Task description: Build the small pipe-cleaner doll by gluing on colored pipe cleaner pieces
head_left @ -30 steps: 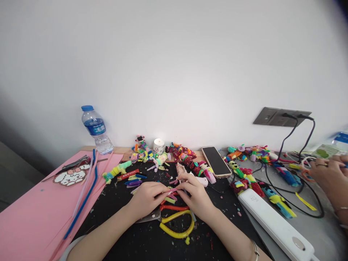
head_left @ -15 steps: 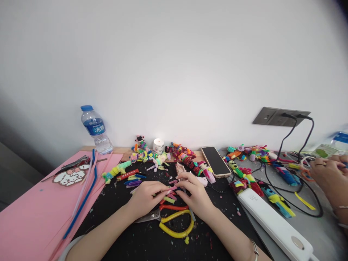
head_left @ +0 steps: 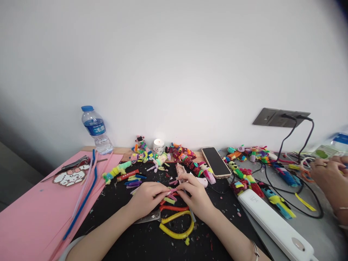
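Observation:
Between the fingertips of my left hand (head_left: 150, 194) and my right hand (head_left: 193, 192) is a short pink pipe cleaner piece (head_left: 172, 191). Both hands pinch it, one at each end. Just below lie more short pipe cleaner pieces (head_left: 169, 199), green and pink. Scissors (head_left: 176, 235) with red and yellow handles rest on the black mat under my wrists, their blades partly hidden by my left arm. Beyond my right hand stands a pale pink fuzzy cone (head_left: 180, 169). Cut pipe cleaners (head_left: 133, 183) in purple, blue and yellow lie left of my left hand.
Pipe cleaner dolls (head_left: 208, 172) line the back beside a phone (head_left: 216, 162) and a white paper roll (head_left: 158, 146). A water bottle (head_left: 95, 127) stands left, near long pipe cleaners (head_left: 81, 210) on pink sheets. Right are a white device (head_left: 274, 224), black cables and another person's hand (head_left: 327, 177).
My fingertips have shifted slightly around the pink pipe cleaner, which now sits lower and flatter between them. Everything else stays in place.

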{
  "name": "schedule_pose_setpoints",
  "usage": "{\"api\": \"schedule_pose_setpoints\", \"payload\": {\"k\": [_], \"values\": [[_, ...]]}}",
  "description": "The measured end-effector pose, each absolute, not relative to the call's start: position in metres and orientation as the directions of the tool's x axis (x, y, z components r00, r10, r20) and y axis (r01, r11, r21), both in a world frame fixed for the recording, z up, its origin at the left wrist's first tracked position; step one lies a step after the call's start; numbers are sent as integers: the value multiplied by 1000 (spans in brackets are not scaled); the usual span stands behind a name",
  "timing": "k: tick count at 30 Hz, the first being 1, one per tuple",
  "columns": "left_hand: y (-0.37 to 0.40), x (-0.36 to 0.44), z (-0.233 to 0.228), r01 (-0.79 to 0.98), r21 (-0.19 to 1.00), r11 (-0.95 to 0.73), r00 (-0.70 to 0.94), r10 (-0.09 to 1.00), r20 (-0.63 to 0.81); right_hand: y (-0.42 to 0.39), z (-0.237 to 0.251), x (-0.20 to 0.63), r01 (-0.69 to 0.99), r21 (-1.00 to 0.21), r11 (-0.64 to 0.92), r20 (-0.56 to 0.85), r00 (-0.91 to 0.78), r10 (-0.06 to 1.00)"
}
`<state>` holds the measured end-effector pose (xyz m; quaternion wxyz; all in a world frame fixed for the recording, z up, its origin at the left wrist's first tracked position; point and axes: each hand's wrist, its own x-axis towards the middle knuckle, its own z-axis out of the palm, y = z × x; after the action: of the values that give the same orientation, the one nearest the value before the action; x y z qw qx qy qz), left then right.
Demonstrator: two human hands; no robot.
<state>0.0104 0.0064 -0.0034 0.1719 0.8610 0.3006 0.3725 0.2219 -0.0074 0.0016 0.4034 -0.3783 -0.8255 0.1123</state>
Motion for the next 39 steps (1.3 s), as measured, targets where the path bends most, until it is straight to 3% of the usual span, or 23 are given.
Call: {"api": "schedule_pose_setpoints", "payload": {"k": [18,29,39], "values": [[7,9,-4,359,534,-766,573,632,521,-8,5,222,517,-502,693,565,-411,715],[6,9,2,377,595,-709,586,681,439,-10,3,221,528,-470,707,573,-427,700],[6,9,-3,370,514,-774,626,616,478,-10,2,220,533,-482,695,542,-442,715]]}}
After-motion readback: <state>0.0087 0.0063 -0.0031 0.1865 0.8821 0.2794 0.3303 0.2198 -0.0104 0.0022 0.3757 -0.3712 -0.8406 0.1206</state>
